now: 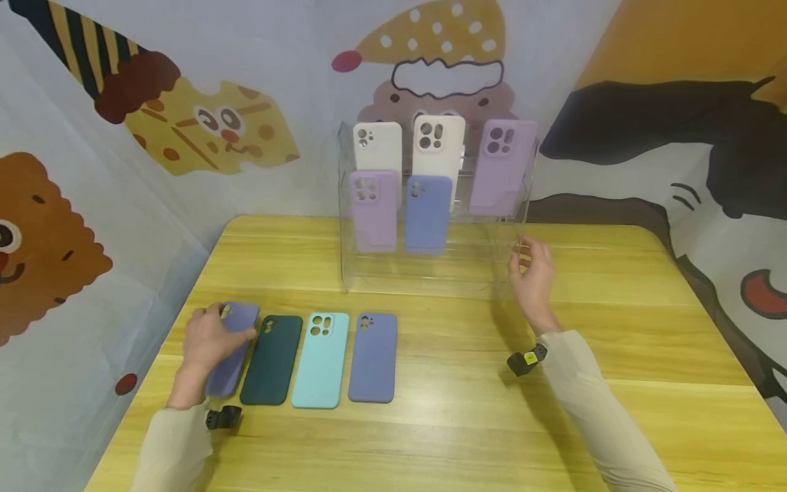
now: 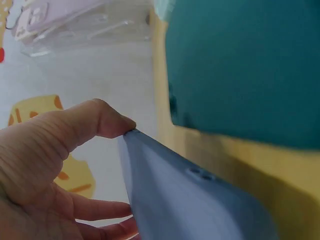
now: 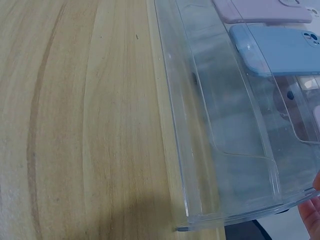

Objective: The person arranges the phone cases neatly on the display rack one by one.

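Note:
My left hand (image 1: 205,342) pinches a blue-purple phone case (image 1: 236,359) by its edges, thumb on one side and fingers on the other. The left wrist view shows this case (image 2: 180,190) tilted. Beside it on the table lies a dark green phone case (image 1: 272,359), then a turquoise one (image 1: 321,359) and another blue-purple one (image 1: 373,359). My right hand (image 1: 535,273) grips the right side panel of a clear display stand (image 1: 424,277); in the right wrist view, its fingertips (image 3: 311,215) show at the panel's edge.
On the stand's upper tier are two white phone cases (image 1: 376,152) and a lilac case (image 1: 504,164). Its lower tier holds another lilac case (image 1: 374,225) and a blue case (image 1: 427,222). A cartoon-printed cloth (image 1: 320,89) hangs behind the wooden table (image 1: 455,424).

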`<act>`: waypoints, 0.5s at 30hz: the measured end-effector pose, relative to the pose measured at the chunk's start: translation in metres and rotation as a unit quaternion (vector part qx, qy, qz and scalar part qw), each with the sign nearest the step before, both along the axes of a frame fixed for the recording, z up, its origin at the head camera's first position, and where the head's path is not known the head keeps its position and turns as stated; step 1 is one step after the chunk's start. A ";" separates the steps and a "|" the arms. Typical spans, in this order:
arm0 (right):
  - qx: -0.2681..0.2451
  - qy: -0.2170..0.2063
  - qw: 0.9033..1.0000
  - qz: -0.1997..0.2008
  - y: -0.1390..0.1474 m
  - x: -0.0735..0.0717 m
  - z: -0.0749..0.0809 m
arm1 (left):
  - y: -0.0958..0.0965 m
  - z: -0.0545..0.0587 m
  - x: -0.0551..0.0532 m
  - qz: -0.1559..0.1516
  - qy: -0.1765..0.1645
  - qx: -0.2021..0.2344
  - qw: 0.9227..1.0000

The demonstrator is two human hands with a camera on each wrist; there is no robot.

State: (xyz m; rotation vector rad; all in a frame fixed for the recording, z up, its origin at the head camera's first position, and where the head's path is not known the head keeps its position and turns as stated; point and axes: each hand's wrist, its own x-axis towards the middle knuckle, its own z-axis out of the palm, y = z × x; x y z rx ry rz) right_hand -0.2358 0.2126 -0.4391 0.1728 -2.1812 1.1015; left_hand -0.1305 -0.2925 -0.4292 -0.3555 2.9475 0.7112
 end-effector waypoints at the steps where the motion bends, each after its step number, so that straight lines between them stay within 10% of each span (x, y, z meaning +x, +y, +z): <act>1: 0.002 -0.001 1.000 -0.001 0.000 0.000 0.000 | 0.003 0.002 -0.001 0.000 0.009 0.002 1.000; 15: -0.001 -0.010 1.000 0.001 0.001 0.000 -0.001 | 0.053 0.034 -0.016 -0.009 0.104 0.023 0.994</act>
